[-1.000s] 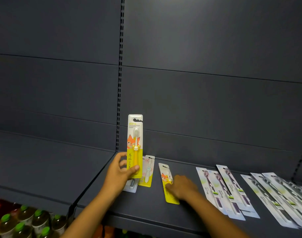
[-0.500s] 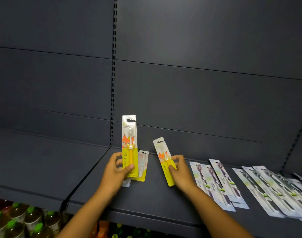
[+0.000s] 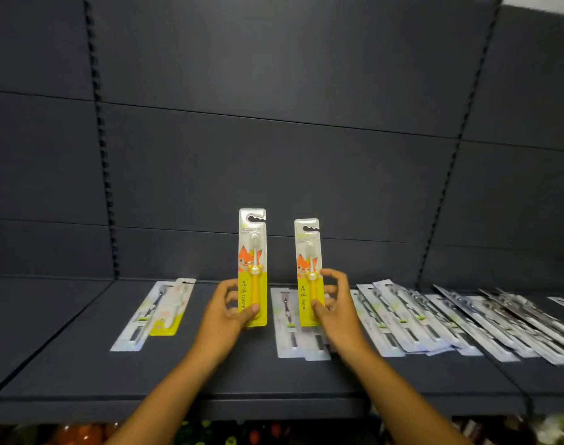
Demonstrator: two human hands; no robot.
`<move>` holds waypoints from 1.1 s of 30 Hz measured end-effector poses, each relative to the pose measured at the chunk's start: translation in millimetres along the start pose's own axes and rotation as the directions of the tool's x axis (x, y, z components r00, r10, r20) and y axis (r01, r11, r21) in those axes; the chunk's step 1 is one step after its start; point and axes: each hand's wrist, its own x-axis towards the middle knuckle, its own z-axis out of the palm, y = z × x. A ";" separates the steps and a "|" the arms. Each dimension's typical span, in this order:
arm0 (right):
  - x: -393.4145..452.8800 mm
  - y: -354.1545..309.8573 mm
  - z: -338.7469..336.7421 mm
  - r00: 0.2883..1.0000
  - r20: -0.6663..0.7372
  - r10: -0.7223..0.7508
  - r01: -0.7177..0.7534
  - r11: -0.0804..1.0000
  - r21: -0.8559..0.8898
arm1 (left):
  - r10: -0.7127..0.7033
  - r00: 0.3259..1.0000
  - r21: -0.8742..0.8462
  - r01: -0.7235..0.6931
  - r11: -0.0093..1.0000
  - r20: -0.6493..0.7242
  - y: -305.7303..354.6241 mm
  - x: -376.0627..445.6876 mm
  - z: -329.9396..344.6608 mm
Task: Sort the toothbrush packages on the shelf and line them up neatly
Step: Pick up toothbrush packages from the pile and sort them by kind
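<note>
Head view: both hands are raised over the dark shelf [image 3: 81, 364], each holding one yellow fox-print toothbrush package upright. The left hand [image 3: 224, 311] has its grip closed on the lower part of the taller-standing left yellow package [image 3: 253, 268], thumb across the front and fingers behind. The right hand [image 3: 333, 303] pinches the right yellow package [image 3: 308, 271] at its lower edge with the thumb, while the other fingers fan out loosely behind it. The two packs stand near each other, apart, with their hang-holes up.

On the shelf to the left lie a white pack and another yellow pack [image 3: 169, 311], overlapping. Under and to the right of the hands a long fan of white-and-grey packages [image 3: 434, 322] lies slanted and overlapping.

Judging by this, the step in hand is gathering the matching yellow packs into one group. The next move likely calls for bringing the two together squarely and setting them down by the yellow one on the left, edges parallel; the slick cards could slide askew.
</note>
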 end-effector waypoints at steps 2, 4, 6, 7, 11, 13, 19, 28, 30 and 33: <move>-4.1 -0.6 -40.7 1.000 -0.020 -0.023 0.022 1.000 -0.013 | 0.009 1.000 -0.017 -0.009 1.000 0.026 4.5 -5.8 38.0; -7.3 -0.7 -83.4 0.998 -0.035 -0.047 0.047 0.999 -0.024 | 0.011 0.999 -0.036 -0.009 0.999 0.040 10.2 -13.7 77.0; -9.3 2.1 -126.8 0.998 -0.046 -0.052 0.051 0.998 -0.033 | 0.002 0.999 -0.038 -0.001 0.999 0.046 16.1 -24.1 117.0; -10.5 4.3 -147.8 0.997 -0.050 -0.052 0.051 0.998 -0.033 | 0.003 0.999 -0.034 -0.002 0.999 0.049 18.5 -29.5 137.6; -22.5 15.3 -229.3 0.996 -0.070 -0.057 0.055 0.998 -0.034 | 0.020 0.994 -0.033 -0.016 0.999 0.108 28.9 -48.4 221.8; -33.2 20.2 -268.8 0.995 -0.078 -0.065 0.060 0.997 -0.054 | 0.023 0.990 -0.050 -0.016 0.999 0.141 30.8 -57.2 262.4; -52.9 31.3 -382.5 0.987 -0.150 -0.058 0.042 0.993 -0.112 | 0.040 0.971 -0.069 -0.025 0.997 0.236 40.4 -76.8 375.0; -39.6 72.8 -524.3 0.953 -0.300 -0.036 -0.012 0.987 -0.158 | 0.060 0.917 -0.123 -0.012 0.992 0.394 29.8 -63.2 536.1; -27.3 87.3 -552.8 0.948 -0.315 -0.043 -0.018 0.982 -0.188 | 0.061 0.909 -0.132 -0.007 0.991 0.413 22.4 -52.9 572.9; -4.0 107.6 -593.9 0.948 -0.317 -0.042 -0.028 0.977 -0.212 | 0.069 0.904 -0.126 -0.017 0.992 0.421 7.4 -31.5 623.2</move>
